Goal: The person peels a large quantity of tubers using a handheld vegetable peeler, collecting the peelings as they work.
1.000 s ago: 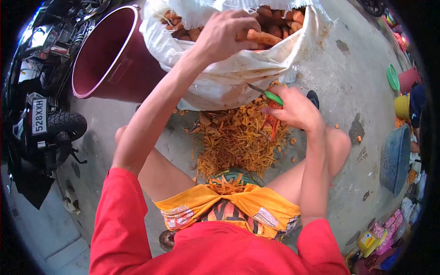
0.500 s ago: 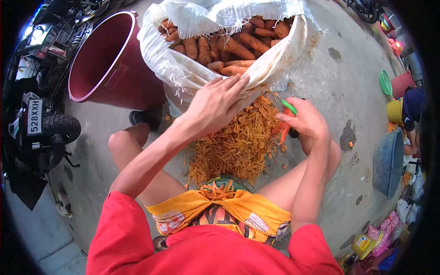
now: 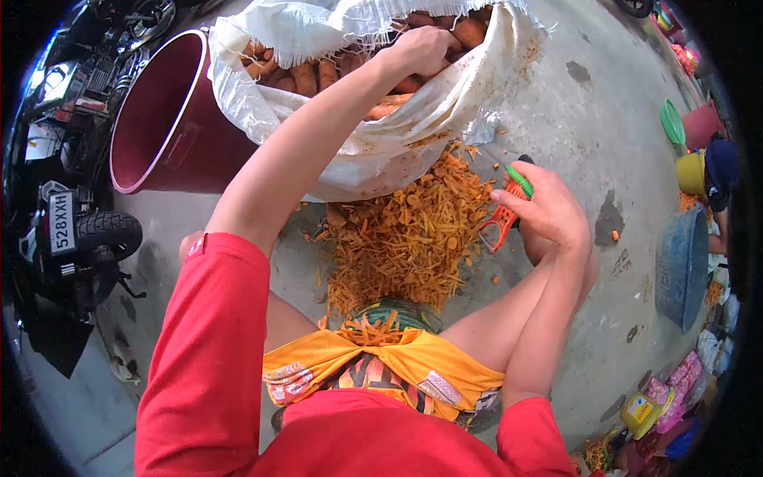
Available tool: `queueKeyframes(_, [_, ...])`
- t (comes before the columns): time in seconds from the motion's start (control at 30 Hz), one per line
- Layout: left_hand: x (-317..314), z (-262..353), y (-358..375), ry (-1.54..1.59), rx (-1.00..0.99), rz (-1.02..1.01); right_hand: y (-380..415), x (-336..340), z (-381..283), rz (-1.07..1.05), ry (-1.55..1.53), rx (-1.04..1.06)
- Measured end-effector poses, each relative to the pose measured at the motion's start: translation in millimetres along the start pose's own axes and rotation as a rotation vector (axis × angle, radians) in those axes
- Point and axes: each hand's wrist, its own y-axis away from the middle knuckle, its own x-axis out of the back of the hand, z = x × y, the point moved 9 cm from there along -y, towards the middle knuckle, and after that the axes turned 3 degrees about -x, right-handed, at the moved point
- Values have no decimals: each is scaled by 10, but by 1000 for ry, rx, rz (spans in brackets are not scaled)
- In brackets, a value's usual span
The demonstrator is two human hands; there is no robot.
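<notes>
Reaching into the sack for a carrot, peeler at the ready

My left hand (image 3: 420,48) is deep in the white sack (image 3: 373,143), fingers curled among the carrots (image 3: 306,75) — whether they grip one I cannot tell; my right hand (image 3: 548,211) holds the orange peeler (image 3: 501,226) tight over the heap of peelings (image 3: 405,238) — best to pick a single firm carrot and lift it clear

- The white woven sack (image 3: 381,151) of orange carrots (image 3: 306,78), at twelve o'clock, is cut off by the top edge.
- The left hand's (image 3: 421,48) fingertips are buried among them.
- The right hand (image 3: 548,211) covers most of the orange-and-green peeler (image 3: 505,219).
</notes>
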Motion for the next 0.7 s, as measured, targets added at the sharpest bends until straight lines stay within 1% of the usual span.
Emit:
queueKeyframes(0.03, [27,-12,39,13,20,47,-13,8,-27,6,2,-2])
queueKeyframes(0.07, [40,-30,77,4,24,43,-32,-12,-50,4,-5,6])
queueKeyframes(0.13, [207,73,148,-96,-21,132,-49,3,-98,29,-2,33])
queueKeyframes(0.17, [235,-9,179,-54,75,93,-52,14,-112,33,-2,31])
queueKeyframes(0.2, [369,-31,280,-26,89,120,-56,22,-151,27,15,51])
queueKeyframes(0.27, [636,-80,594,267,258,70,-14,34,-182,28,25,71])
queueKeyframes(0.3, [737,-69,797,256,258,68,-11,22,-180,25,38,49])
queueKeyframes(0.37, [1131,-56,1283,511,248,350,-30,-33,-240,17,43,50])
queueKeyframes(0.4, [1231,41,1489,493,257,353,-27,-63,-267,17,39,61])
queueKeyframes(0.47, [1445,169,1977,987,277,580,-48,-147,-392,6,34,87])
queueKeyframes(0.53, [1462,299,2351,1172,290,622,-40,-249,-567,-27,28,144])
queueKeyframes(0.57, [1440,371,2504,1259,299,661,-46,-313,-619,-27,12,190])
queueKeyframes(0.6, [1380,401,2680,1333,335,720,-43,-377,-675,-39,12,190])
queueKeyframes(0.67, [1283,564,2874,1446,323,810,-37,-462,-884,-54,-39,305])
queueKeyframes(0.7, [1189,628,2933,1497,309,808,-71,-544,-914,-74,-38,317])
